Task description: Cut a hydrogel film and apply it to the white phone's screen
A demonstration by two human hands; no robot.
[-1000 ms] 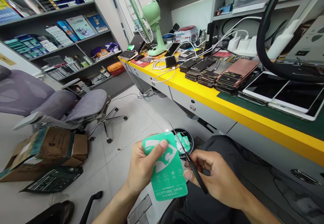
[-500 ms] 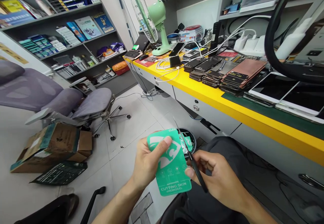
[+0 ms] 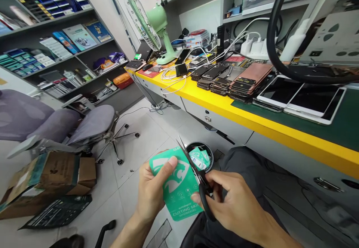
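A green hydrogel film packet [image 3: 182, 197], printed "CUTTING SKIN HYDROGEL", is gripped in my left hand [image 3: 153, 188], the thumb pressed on its front. My right hand [image 3: 232, 203] is closed around the black handles of a pair of scissors [image 3: 193, 164]. The scissor blades are slightly parted and run along the packet's right edge, tips pointing up and away from me. My right thumb lies near the packet's lower right side. Whether the blades bite into the packet I cannot tell.
Below the blades stands a round bin [image 3: 211, 158] holding green and white scraps. To the right runs a yellow-edged workbench [image 3: 202, 100] with phone stacks [image 3: 221, 78], cables and a green fan [image 3: 165, 50]. An office chair [image 3: 92, 124] and a cardboard box [image 3: 42, 184] are at left.
The view has shifted right and turned slightly. My right hand has rotated the scissors, their blades now visibly parted and leaning further left at the packet's edge. My left hand keeps its hold.
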